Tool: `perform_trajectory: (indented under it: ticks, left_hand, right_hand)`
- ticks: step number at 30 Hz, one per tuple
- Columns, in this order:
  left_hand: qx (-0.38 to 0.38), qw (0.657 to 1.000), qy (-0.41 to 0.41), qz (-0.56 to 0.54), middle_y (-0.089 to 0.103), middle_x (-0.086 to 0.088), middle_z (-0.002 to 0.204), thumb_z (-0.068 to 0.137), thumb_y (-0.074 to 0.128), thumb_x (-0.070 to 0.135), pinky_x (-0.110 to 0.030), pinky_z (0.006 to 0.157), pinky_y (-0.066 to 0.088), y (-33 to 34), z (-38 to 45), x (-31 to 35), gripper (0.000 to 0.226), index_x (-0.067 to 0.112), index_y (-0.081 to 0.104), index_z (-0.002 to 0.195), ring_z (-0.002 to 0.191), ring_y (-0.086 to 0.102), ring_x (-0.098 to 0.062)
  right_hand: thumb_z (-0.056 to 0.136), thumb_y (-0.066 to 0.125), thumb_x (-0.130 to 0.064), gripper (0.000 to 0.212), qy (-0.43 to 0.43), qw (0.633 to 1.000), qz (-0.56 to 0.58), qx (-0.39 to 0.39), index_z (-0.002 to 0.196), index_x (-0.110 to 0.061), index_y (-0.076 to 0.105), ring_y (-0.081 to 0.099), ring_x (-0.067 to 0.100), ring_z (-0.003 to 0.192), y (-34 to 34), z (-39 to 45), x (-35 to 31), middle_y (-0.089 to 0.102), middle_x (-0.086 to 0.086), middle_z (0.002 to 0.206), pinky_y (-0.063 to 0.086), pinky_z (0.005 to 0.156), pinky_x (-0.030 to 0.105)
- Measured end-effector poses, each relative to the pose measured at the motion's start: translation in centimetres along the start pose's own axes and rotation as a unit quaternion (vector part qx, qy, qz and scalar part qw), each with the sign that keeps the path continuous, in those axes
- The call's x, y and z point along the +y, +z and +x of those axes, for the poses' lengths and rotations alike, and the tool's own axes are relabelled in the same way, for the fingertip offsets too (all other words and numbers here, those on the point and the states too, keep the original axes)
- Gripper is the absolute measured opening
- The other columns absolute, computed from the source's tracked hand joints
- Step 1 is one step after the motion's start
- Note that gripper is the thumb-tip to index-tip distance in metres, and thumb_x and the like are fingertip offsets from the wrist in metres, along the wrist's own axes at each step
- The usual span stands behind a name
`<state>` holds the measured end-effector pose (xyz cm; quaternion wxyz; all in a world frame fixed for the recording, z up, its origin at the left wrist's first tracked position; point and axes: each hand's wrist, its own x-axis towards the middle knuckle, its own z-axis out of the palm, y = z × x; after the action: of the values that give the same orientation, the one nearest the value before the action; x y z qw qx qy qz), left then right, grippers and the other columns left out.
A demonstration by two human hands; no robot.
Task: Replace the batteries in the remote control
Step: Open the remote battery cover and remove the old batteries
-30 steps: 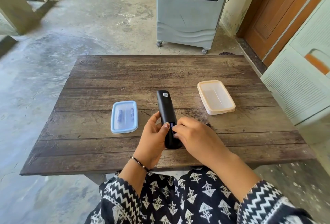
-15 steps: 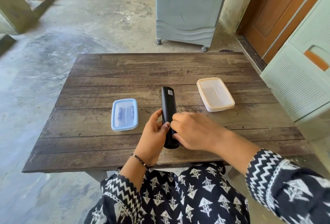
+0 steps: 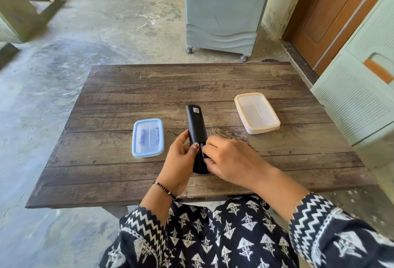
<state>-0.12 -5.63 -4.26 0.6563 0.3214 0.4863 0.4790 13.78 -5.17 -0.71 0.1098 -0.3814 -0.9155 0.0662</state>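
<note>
— Where's the remote?

— Your left hand point(image 3: 181, 161) grips the black remote point(image 3: 196, 133) back-up, over the table's point(image 3: 149, 88) near middle; your right hand point(image 3: 230, 161) pinches at its lower end, fingers curled.

— Room around you?

— Blue box point(image 3: 147, 137) left, white box point(image 3: 257, 113) right — bare planks toward the far edge.

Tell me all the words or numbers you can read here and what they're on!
None can be read.
Remote: a small white sticker with a square code pattern, too small to read.
Blue box: no words show; the things inside are blurred.
White box: no text.
</note>
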Motion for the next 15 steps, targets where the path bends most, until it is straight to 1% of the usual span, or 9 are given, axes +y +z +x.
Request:
perform_trajectory:
  ticks: [3,6,8,11,15]
  left_hand:
    - [-0.003,1.000,0.000,-0.031,0.067,-0.013,0.096,0.095,0.040,-0.001,-0.048,0.085,0.050,-0.2,0.1,-0.1,0.037,0.010,0.046,0.130,0.082,0.064,-0.022]
    - [-0.009,0.999,0.006,-0.037,0.067,-0.012,0.095,0.095,0.040,0.000,-0.043,0.081,0.052,-0.3,0.2,0.1,0.034,0.013,0.048,0.125,0.078,0.065,-0.019]
    - [-0.008,0.999,0.007,-0.035,0.067,-0.012,0.096,0.095,0.040,-0.001,-0.044,0.084,0.051,-0.3,0.2,0.1,0.034,0.014,0.049,0.124,0.079,0.064,-0.019]
    - [0.005,1.000,0.000,-0.027,0.067,-0.012,0.098,0.095,0.041,-0.001,-0.047,0.086,0.050,-0.4,0.0,-0.4,0.037,0.011,0.046,0.129,0.082,0.063,-0.022]
    - [0.018,1.000,-0.002,-0.013,0.066,-0.015,0.104,0.095,0.041,-0.001,-0.052,0.092,0.047,-0.2,0.0,-0.9,0.040,0.010,0.044,0.133,0.087,0.062,-0.024]
  right_hand:
    - [0.085,0.057,-0.017,0.014,0.015,1.000,0.013,0.013,0.091,-0.006,0.063,0.060,0.021,0.063,0.4,-0.3,0.2,0.060,0.007,0.086,0.054,0.050,0.030]
    - [0.086,0.057,-0.017,0.017,0.026,0.999,0.038,0.022,0.097,-0.006,0.065,0.061,0.020,0.066,0.7,-0.4,0.3,0.061,0.006,0.090,0.055,0.052,0.031]
    - [0.087,0.057,-0.019,0.019,0.026,0.999,0.036,0.014,0.099,-0.007,0.065,0.062,0.020,0.067,0.8,-0.4,0.4,0.061,0.006,0.092,0.056,0.053,0.032]
    - [0.086,0.061,-0.019,0.022,0.016,1.000,0.019,-0.008,0.102,-0.006,0.066,0.062,0.020,0.067,0.7,-0.5,0.5,0.061,0.007,0.091,0.057,0.053,0.033]
    - [0.089,0.048,-0.022,0.027,0.001,1.000,-0.009,-0.030,0.103,-0.005,0.064,0.061,0.025,0.073,0.8,-0.4,0.4,0.059,0.008,0.090,0.056,0.054,0.039]
